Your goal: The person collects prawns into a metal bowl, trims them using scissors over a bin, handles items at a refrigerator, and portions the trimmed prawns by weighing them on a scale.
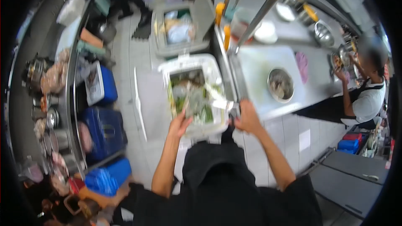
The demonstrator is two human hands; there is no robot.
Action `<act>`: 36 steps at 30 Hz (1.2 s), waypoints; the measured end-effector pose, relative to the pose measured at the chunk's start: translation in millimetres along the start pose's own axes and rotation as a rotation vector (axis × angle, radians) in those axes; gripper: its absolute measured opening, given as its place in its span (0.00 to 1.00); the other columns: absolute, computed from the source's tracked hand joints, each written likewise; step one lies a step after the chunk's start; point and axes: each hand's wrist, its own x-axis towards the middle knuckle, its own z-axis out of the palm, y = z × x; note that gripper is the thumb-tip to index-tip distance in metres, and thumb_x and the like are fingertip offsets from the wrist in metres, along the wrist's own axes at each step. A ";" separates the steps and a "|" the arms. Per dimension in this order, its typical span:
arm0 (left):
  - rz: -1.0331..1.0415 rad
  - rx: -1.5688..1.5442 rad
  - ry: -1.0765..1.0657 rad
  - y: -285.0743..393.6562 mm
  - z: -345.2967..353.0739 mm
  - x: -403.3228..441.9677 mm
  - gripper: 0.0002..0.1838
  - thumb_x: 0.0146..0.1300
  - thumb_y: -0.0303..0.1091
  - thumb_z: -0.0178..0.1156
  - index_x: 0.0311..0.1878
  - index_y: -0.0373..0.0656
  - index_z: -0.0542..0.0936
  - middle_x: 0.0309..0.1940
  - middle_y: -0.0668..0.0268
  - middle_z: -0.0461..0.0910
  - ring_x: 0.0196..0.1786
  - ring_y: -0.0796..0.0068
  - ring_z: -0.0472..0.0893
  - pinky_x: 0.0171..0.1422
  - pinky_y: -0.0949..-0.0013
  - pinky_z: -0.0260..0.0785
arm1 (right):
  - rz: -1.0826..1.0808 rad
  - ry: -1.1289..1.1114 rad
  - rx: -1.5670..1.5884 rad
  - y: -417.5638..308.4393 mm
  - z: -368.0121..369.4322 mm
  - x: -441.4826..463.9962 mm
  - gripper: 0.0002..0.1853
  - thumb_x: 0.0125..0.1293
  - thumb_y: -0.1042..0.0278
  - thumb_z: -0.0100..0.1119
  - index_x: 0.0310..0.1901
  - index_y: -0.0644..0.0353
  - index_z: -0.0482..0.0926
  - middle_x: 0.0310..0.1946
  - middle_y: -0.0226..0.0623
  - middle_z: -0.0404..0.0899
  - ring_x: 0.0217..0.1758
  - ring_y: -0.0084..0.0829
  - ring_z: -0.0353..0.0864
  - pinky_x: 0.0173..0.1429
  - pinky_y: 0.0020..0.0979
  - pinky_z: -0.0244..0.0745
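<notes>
My left hand (179,126) is over the near left edge of a white bin (213,65), thumb apart from the fingers. Nothing is clearly held in it, though a thin pale scrap lies by its fingertips. Inside the bin are leafy green scraps (181,101) and crumpled clear plastic (192,106). My right hand (248,118) is closed at the bin's right side, by the counter's edge. From it a flat, shiny blade-like tool (222,104) points left over the bin; blur hides its exact kind.
On the right counter, a white cutting board (255,65) carries a metal bowl (281,85) of greyish food beside a pink cloth (301,67). A second lidded bin (158,37) stands beyond. Blue containers (102,132) are at left. Another person (364,96) works at right.
</notes>
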 end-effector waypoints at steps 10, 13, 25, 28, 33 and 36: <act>-0.064 -0.102 -0.008 17.2 50.0 -18.8 0.14 0.66 0.35 0.65 0.49 0.37 0.78 0.44 0.61 0.81 0.45 0.69 0.84 0.47 0.74 0.84 | -0.093 -0.086 -0.041 -35.7 -48.6 47.7 0.46 0.46 0.30 0.70 0.47 0.71 0.69 0.46 0.50 0.72 0.51 0.50 0.70 0.59 0.44 0.65; -0.136 -0.084 -0.104 18.8 45.1 -18.9 0.13 0.69 0.33 0.61 0.51 0.36 0.77 0.46 0.58 0.82 0.49 0.67 0.84 0.52 0.71 0.83 | -0.101 -0.131 -0.026 -35.4 -51.2 55.2 0.47 0.46 0.29 0.70 0.47 0.71 0.70 0.46 0.50 0.72 0.52 0.50 0.71 0.60 0.45 0.65; -0.140 -0.234 -0.240 -2.8 17.1 0.6 0.15 0.72 0.29 0.54 0.58 0.35 0.75 0.47 0.56 0.83 0.50 0.67 0.85 0.49 0.70 0.84 | -0.211 -0.302 0.022 -21.2 -54.4 77.3 0.35 0.44 0.52 0.67 0.50 0.69 0.70 0.48 0.52 0.71 0.55 0.54 0.70 0.65 0.46 0.63; -0.136 -0.204 -0.258 0.7 25.7 4.1 0.13 0.71 0.31 0.56 0.55 0.36 0.77 0.47 0.57 0.83 0.50 0.67 0.85 0.52 0.68 0.84 | -0.186 -0.389 0.009 -24.4 -54.7 80.7 0.36 0.45 0.49 0.68 0.51 0.69 0.71 0.48 0.53 0.73 0.55 0.52 0.71 0.63 0.45 0.66; -0.222 -0.184 -0.280 -21.7 -14.5 45.7 0.15 0.70 0.31 0.58 0.56 0.34 0.75 0.51 0.56 0.81 0.51 0.60 0.84 0.52 0.65 0.84 | -0.039 -0.365 0.172 -32.4 -26.0 48.8 0.25 0.53 0.54 0.71 0.40 0.66 0.73 0.35 0.49 0.73 0.38 0.54 0.75 0.41 0.46 0.72; -0.262 -0.146 -0.211 -33.9 -38.2 54.4 0.15 0.69 0.32 0.61 0.54 0.35 0.76 0.50 0.56 0.81 0.49 0.60 0.85 0.48 0.66 0.85 | 0.230 -0.580 0.194 -34.8 15.2 8.8 0.28 0.59 0.42 0.65 0.33 0.67 0.76 0.33 0.57 0.77 0.39 0.57 0.78 0.44 0.50 0.73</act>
